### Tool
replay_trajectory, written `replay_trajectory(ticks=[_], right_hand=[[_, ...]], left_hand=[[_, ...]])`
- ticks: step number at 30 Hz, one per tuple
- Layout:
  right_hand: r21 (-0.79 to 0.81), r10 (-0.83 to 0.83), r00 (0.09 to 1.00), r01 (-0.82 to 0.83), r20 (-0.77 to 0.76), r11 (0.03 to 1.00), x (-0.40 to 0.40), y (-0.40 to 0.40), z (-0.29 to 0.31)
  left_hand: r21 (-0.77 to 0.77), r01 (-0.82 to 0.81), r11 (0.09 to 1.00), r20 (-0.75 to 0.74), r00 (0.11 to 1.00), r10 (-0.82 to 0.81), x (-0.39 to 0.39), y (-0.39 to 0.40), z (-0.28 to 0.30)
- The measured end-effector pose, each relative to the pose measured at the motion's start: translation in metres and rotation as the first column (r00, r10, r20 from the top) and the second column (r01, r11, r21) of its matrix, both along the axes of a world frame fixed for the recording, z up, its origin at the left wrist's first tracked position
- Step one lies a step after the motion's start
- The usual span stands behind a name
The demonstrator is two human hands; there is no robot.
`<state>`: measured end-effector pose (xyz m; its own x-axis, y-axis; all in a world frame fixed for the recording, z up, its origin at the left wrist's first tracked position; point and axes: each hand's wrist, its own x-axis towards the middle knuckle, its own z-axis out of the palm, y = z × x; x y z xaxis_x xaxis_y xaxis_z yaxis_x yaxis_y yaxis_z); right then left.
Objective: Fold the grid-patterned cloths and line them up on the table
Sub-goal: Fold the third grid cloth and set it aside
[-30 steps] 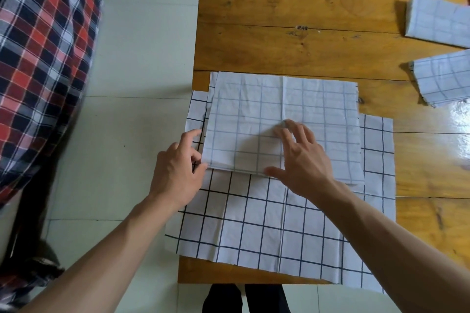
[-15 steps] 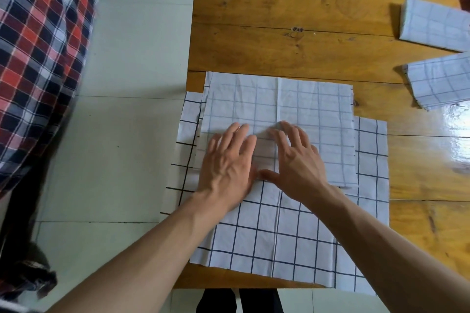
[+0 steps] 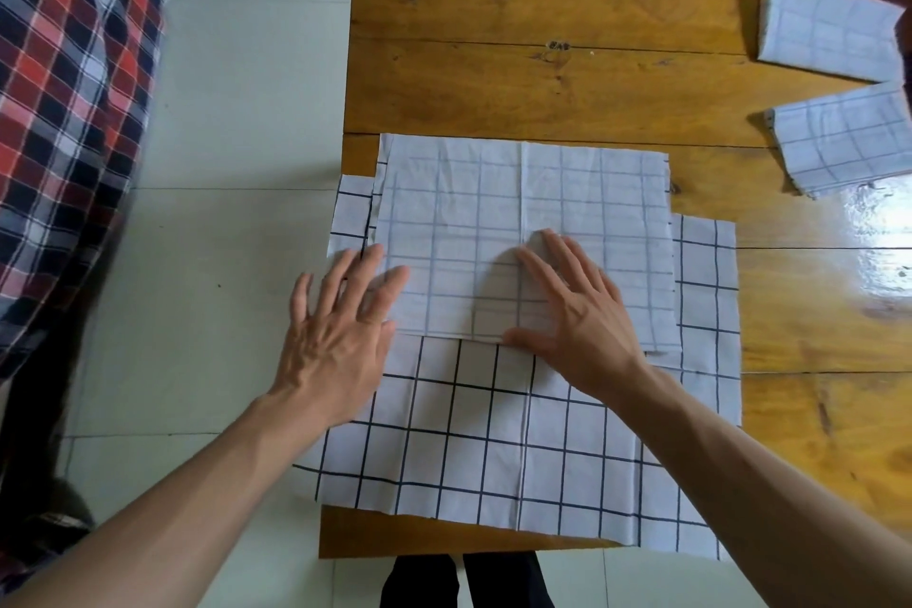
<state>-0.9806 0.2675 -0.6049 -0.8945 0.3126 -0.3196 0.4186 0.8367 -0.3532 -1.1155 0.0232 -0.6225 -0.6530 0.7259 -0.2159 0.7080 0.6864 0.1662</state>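
Observation:
A half-folded white cloth with a faint grid lies on top of a flat, spread cloth with a bold black grid at the near left part of the wooden table. My right hand presses flat on the folded cloth's near edge, fingers straight. My left hand lies flat at that cloth's left edge, fingers spread, partly past the table's left side. Two small folded grid cloths sit at the far right, one behind and one nearer.
The table's left edge drops to a pale tiled floor. A red, black and white plaid fabric hangs at the left. The spread cloth overhangs the table's near and left edges. Glare shines on the table at the right.
My left hand went from the folded cloth's left edge onto the cloth beside my right hand, then slid back left to the edge. My right hand stayed pressed in place.

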Motion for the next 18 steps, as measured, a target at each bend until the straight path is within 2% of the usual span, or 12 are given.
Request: replay_trajectory(ticks=[8, 18], right_hand=[[-0.046, -0.047, 0.999, 0.047, 0.015, 0.998, 0.018, 0.019, -0.003], [-0.062, -0.087, 0.994, 0.09, 0.059, 0.994, 0.045, 0.045, 0.006]], left_hand=[[0.044, -0.11, 0.993, 0.007, 0.994, 0.11, -0.001, -0.011, 0.0], [0.023, -0.1, 0.995, -0.01, 0.995, 0.1, -0.003, -0.012, 0.0]])
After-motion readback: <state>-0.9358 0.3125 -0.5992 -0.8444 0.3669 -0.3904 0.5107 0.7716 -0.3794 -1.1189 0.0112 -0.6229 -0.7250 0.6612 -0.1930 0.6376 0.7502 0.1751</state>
